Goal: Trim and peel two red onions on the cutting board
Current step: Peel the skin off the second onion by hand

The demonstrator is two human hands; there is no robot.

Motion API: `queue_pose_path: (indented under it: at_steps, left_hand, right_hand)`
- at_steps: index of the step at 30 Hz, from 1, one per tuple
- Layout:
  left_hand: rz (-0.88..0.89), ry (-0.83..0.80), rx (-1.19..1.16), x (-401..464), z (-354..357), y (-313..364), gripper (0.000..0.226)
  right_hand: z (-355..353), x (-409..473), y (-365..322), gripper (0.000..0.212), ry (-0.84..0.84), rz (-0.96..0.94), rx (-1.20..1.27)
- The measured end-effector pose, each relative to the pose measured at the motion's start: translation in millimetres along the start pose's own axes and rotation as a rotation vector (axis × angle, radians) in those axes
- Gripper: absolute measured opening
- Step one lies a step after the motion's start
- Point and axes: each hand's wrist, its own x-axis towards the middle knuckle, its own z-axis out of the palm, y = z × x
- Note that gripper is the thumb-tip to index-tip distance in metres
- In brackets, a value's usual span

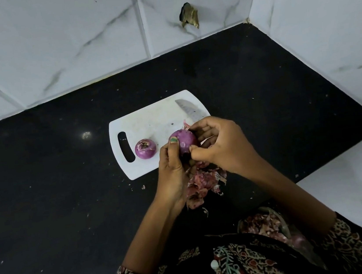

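Note:
A white cutting board (150, 122) lies on the black counter. One peeled red onion (145, 152) sits on its left part, near the handle slot. My left hand (173, 172) holds a second red onion (185, 142) just above the board's near edge, thumb on top of it. My right hand (220, 145) pinches the onion's skin at its lower right side. A knife (189, 110) lies on the board's far right corner, its handle hidden behind my right hand.
A heap of dry onion skins (204, 184) lies on the counter (57, 199) below my hands. A bowl with more peels (265, 224) stands close to my body at the lower right. Tiled walls (322, 26) close the back and right sides.

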Motion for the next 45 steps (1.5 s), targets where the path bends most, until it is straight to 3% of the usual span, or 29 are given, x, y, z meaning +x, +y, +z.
queue_pose_path:
  at_steps: [9, 13, 17, 21, 23, 26, 31, 33, 35, 38, 45]
  left_hand:
    - [-0.078, -0.055, -0.002, -1, 1, 1, 0.051]
    - [-0.088, -0.079, 0.007, -2, -1, 1, 0.049]
    - [-0.108, -0.09, -0.052, -3, -3, 3, 0.047]
    - [-0.133, -0.08, -0.144, -6, -7, 7, 0.043]
    - [-0.139, -0.076, -0.185, -8, -9, 8, 0.043]
    - [-0.137, -0.074, -0.207, -11, -8, 12, 0.046]
    - [-0.095, -0.131, -0.123, -17, -4, 17, 0.047]
    - [-0.092, -0.136, -0.109, -15, -5, 17, 0.047]
    - [-0.098, -0.149, -0.09, -13, -7, 18, 0.048]
    - [-0.076, -0.126, -0.048, -12, -6, 19, 0.045]
    - [-0.063, -0.103, -0.062, -10, -5, 19, 0.043]
  right_hand:
    - [-3, -1, 8, 0.014, 0.064, 0.01, 0.083]
    - [5, -7, 7, 0.025, 0.048, -0.023, 0.1]
    - [6, -5, 11, 0.004, 0.167, -0.023, 0.044]
    - [0, -1, 24, 0.005, 0.267, 0.064, -0.032]
    - [-2, 0, 31, 0.006, 0.243, 0.104, -0.104]
    - [-1, -2, 30, 0.024, 0.092, 0.089, -0.21]
    - [2, -10, 7, 0.011, 0.17, -0.084, -0.12]
    - [1, -13, -5, 0.005, 0.109, -0.097, -0.048]
    - [1, -16, -14, 0.02, -0.001, -0.082, -0.003]
    - [7, -20, -19, 0.039, -0.059, -0.13, -0.147]
    - [7, -15, -21, 0.036, -0.063, -0.155, -0.212]
